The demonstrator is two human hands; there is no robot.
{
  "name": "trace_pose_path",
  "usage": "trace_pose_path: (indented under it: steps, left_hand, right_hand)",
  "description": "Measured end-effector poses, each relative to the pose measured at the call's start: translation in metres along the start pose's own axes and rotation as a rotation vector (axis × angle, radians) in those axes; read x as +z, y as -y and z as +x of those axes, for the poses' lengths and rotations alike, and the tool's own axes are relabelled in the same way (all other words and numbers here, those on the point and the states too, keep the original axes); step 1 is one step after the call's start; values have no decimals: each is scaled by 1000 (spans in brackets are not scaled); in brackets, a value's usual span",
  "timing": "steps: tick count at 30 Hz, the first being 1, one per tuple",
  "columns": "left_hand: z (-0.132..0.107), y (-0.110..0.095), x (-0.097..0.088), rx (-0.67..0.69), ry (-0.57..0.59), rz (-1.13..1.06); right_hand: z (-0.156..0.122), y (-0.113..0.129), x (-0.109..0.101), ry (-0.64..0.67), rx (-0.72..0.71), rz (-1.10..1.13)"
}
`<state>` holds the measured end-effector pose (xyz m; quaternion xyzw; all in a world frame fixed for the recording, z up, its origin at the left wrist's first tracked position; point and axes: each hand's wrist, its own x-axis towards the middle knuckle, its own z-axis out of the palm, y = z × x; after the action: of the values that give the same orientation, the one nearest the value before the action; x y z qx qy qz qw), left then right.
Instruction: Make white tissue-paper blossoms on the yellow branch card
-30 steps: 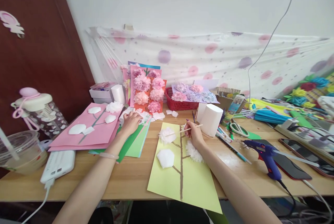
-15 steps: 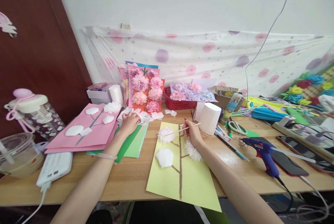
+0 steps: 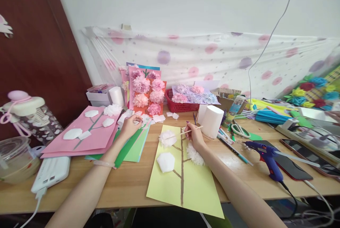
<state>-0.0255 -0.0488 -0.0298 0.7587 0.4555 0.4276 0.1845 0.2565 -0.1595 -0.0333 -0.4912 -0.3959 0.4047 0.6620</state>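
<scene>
My right hand [image 3: 195, 136] grips a thin wooden stick [image 3: 191, 131], whose tip reaches a fluffy white paper flower [image 3: 168, 138]. Below lies a yellow sheet [image 3: 200, 189] with a painted brown branch [image 3: 182, 178]. A flat white paper shape [image 3: 166, 162] rests on its left half, and another fluffy flower [image 3: 196, 154] is partly covered by my right wrist. Over on the left, my left hand [image 3: 132, 125] has its thumb and fingertips pinched together above small white paper pieces [image 3: 146, 120]; whatever is between them is too small to make out.
A pink sheet [image 3: 61, 147] with white shapes lies left, beside a cup [image 3: 18, 164] and power bank [image 3: 51, 175]. A white roll [image 3: 213, 121], glue gun [image 3: 265, 155] and phones [image 3: 292, 166] are right. Behind stands a red basket [image 3: 180, 106]. Another person's hand [image 3: 333, 115] shows at the right edge.
My left hand's fingers have drawn from resting on the paper pieces into a raised pinch. My right hand holds the stick almost unchanged. Another person's hand has appeared at the right edge.
</scene>
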Motion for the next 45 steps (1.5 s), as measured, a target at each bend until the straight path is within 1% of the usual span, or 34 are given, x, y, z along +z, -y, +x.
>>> trace_pose_path:
  steps: [2, 5, 9, 11, 13, 16, 20, 23, 25, 30, 34, 38, 42, 45]
  left_hand:
    - [-1, -6, 3, -6, 24, -103]
    - [-6, -24, 10, -19, 94, -279]
    - [-16, -53, 19, -136, 254, -658]
    - [-21, -61, 22, -215, 321, -771]
    - [-24, -66, 25, -278, 358, -839]
    - [-28, -69, 30, -305, 359, -868]
    - [-36, -76, 38, -306, 399, -881]
    - [-44, -85, 42, -253, 458, -847]
    - [-48, -91, 43, -227, 492, -814]
    - [-53, -98, 43, -222, 516, -790]
    - [-52, -97, 43, -219, 518, -766]
    - [-52, -95, 46, -263, 526, -794]
    - [-53, -93, 51, -334, 469, -903]
    - [-54, -92, 54, -359, 437, -937]
  right_hand:
    - [0, 0, 0, 1, -14, 18]
    - [0, 1, -1, -5, -36, 53]
    - [-2, 4, -1, 9, -37, 91]
    - [-5, 6, 0, 19, -37, 106]
    - [-8, 10, 0, 40, -39, 114]
    - [-17, 17, 3, 108, -84, 52]
    - [-34, 23, 14, 219, -218, -144]
    - [-44, 22, 23, 356, -207, -105]
    - [-47, 19, 26, 395, -175, -61]
    - [-44, 15, 25, 341, -173, -32]
    - [-43, 16, 23, 299, -184, -59]
    - [-45, 18, 24, 277, -149, -41]
    - [-45, 18, 23, 269, -97, -49]
    - [-43, 18, 22, 254, -68, -36]
